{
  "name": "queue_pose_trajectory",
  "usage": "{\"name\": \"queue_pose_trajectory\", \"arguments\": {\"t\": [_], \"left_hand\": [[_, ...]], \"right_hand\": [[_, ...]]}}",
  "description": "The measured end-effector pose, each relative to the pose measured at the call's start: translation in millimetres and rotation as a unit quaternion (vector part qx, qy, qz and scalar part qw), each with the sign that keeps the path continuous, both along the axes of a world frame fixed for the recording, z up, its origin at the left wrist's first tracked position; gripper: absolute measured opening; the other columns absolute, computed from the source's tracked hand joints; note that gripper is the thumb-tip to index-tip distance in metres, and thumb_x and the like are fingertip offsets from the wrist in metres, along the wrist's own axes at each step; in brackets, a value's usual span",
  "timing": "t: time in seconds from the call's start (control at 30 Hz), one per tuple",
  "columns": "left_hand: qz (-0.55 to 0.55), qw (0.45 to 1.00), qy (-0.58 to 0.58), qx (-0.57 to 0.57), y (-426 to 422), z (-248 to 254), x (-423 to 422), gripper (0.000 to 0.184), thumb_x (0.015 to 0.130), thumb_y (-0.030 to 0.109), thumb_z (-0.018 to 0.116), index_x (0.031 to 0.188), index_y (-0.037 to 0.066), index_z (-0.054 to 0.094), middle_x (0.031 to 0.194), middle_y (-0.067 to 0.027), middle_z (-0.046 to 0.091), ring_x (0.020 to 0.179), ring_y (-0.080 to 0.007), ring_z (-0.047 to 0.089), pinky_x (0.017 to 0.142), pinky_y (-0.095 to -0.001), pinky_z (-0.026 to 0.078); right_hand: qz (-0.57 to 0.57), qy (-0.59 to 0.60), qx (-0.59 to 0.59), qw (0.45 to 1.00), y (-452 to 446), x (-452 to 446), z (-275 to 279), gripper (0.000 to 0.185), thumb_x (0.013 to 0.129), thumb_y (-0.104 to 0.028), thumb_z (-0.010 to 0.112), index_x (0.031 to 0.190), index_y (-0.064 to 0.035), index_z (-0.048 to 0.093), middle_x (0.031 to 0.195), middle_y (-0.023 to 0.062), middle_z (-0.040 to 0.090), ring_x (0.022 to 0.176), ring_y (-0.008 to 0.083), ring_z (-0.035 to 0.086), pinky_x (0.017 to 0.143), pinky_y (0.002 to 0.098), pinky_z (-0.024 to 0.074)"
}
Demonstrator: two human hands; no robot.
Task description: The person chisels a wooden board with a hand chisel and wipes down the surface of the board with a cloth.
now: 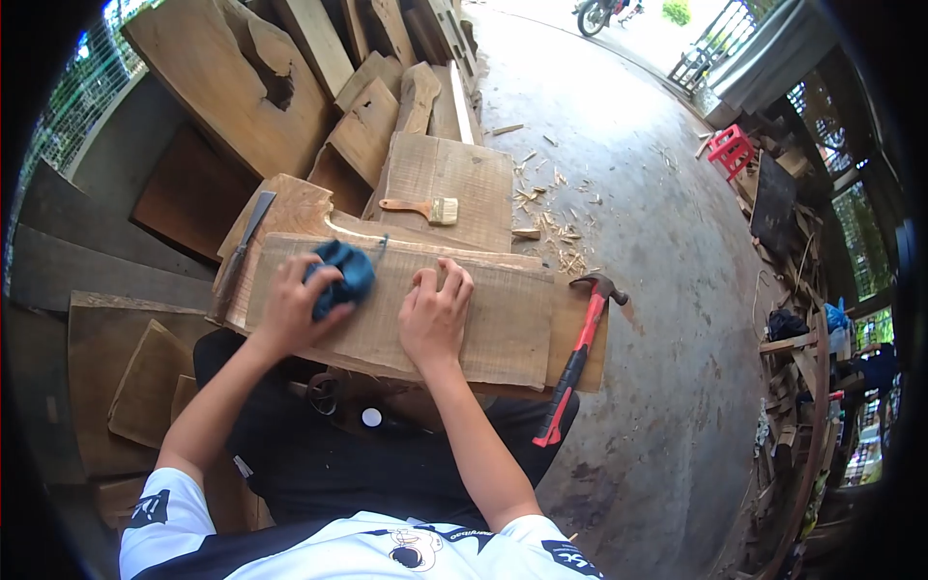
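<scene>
A wide wooden board [512,324] lies in front of me above my lap. My left hand [293,307] grips a crumpled blue cloth [345,278] against the board's left part. To its right, my right hand [437,314] rests on the board with fingers bent and slightly apart, holding nothing. A chisel-like tool with a long blade [253,224] lies along the left end of the wood. Behind the board, a paintbrush [425,209] with a wooden handle lies on another plank. At the right end sits a claw hammer [580,353] with a red and black handle.
Slabs of wood [232,77] lean in a stack at the back left, with more planks [126,377] along the left. Wood chips [556,217] litter the concrete floor [667,338]. A red plastic stool [731,150] and scrap wood stand at the right; a motorcycle [597,14] is far back.
</scene>
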State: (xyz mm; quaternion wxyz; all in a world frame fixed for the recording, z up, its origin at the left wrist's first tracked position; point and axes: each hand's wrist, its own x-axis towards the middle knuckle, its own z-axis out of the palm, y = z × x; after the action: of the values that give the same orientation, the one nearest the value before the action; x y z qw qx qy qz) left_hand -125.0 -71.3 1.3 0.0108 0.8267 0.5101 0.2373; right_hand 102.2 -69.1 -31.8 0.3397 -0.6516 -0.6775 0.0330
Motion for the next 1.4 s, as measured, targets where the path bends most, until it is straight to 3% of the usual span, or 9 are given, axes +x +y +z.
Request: {"name": "queue_pose_trajectory", "arguments": {"t": [0.1,0.17,0.3,0.4,0.63,0.83,1.03,1.27,1.4], "left_hand": [[0.159,0.987,-0.021,0.034,28,-5,-11,0.037,0.091,0.035,0.077,0.117,0.013,0.064,0.121,-0.0169,0.056,0.117,-0.0364,0.053,0.1,-0.0477,0.043],[0.171,0.985,-0.024,0.002,19,-1,9,0.037,0.091,0.034,0.076,0.118,0.013,0.064,0.122,-0.0174,0.056,0.117,-0.0374,0.053,0.101,-0.0488,0.042],[-0.016,1.0,-0.02,0.011,-28,-11,43,0.047,0.084,0.036,0.081,0.121,0.014,0.063,0.124,-0.0192,0.055,0.121,-0.0382,0.052,0.103,-0.0507,0.04],[-0.029,1.0,-0.003,-0.002,-22,-5,32,0.047,0.084,0.037,0.081,0.121,0.015,0.063,0.123,-0.0189,0.055,0.119,-0.0384,0.053,0.103,-0.0502,0.041],[0.17,0.985,-0.019,0.003,17,-10,18,0.044,0.09,0.036,0.076,0.123,0.011,0.061,0.124,-0.0188,0.055,0.119,-0.0381,0.052,0.101,-0.0505,0.041],[-0.066,0.998,0.012,-0.004,-18,0,35,0.049,0.084,0.038,0.081,0.123,0.014,0.062,0.124,-0.0205,0.054,0.12,-0.0384,0.052,0.104,-0.0499,0.04],[0.114,0.993,-0.038,0.015,18,-10,31,0.047,0.087,0.037,0.079,0.124,0.014,0.062,0.125,-0.0217,0.055,0.119,-0.0398,0.052,0.101,-0.0519,0.041],[-0.094,0.995,-0.03,0.003,-11,-7,55,0.05,0.081,0.039,0.082,0.124,0.018,0.065,0.123,-0.0175,0.056,0.119,-0.037,0.053,0.101,-0.0491,0.041],[0.069,0.996,-0.048,0.014,32,-7,45,0.046,0.085,0.038,0.08,0.123,0.016,0.064,0.124,-0.0182,0.057,0.118,-0.0379,0.054,0.1,-0.0501,0.043]], "right_hand": [[0.003,0.004,0.002,1.0,0,-1,-1,0.014,0.09,-0.009,0.065,0.103,-0.0037,0.066,0.138,0.0207,0.051,0.133,0.0384,0.043,0.115,0.0473,0.0372],[0.002,-0.008,0.001,1.0,0,0,-1,0.019,0.088,-0.01,0.069,0.104,-0.0022,0.065,0.137,0.0216,0.051,0.134,0.0379,0.042,0.116,0.0469,0.0383],[0.001,0.006,-0.002,1.0,-1,0,2,0.016,0.089,-0.011,0.067,0.104,-0.0036,0.066,0.138,0.021,0.051,0.134,0.039,0.042,0.116,0.0484,0.037],[0.007,0.009,0.003,1.0,-1,1,1,0.017,0.089,-0.012,0.068,0.104,-0.0036,0.066,0.138,0.0212,0.051,0.134,0.0393,0.042,0.116,0.0487,0.0369],[0.018,0.006,-0.007,1.0,-2,3,3,0.021,0.089,-0.015,0.068,0.105,-0.002,0.065,0.139,0.0228,0.05,0.135,0.0392,0.041,0.117,0.0477,0.0361],[0.019,0.028,0.011,0.999,0,2,0,0.017,0.088,-0.012,0.067,0.103,-0.003,0.067,0.137,0.0221,0.052,0.134,0.0406,0.043,0.116,0.0493,0.0371],[0.024,0.048,0.001,0.999,-2,4,3,0.017,0.088,-0.008,0.065,0.104,-0.002,0.067,0.137,0.0229,0.054,0.136,0.0411,0.047,0.117,0.049,0.0391],[0.043,0.116,0.02,0.992,-1,9,-6,0.034,0.088,0.003,0.052,0.118,0.0032,0.07,0.142,0.025,0.059,0.14,0.0438,0.047,0.12,0.0504,0.0375],[0.055,0.109,0.017,0.992,-1,10,-8,0.038,0.089,0.002,0.054,0.125,0.0039,0.067,0.142,0.0246,0.06,0.141,0.044,0.046,0.12,0.0503,0.0371]]}}
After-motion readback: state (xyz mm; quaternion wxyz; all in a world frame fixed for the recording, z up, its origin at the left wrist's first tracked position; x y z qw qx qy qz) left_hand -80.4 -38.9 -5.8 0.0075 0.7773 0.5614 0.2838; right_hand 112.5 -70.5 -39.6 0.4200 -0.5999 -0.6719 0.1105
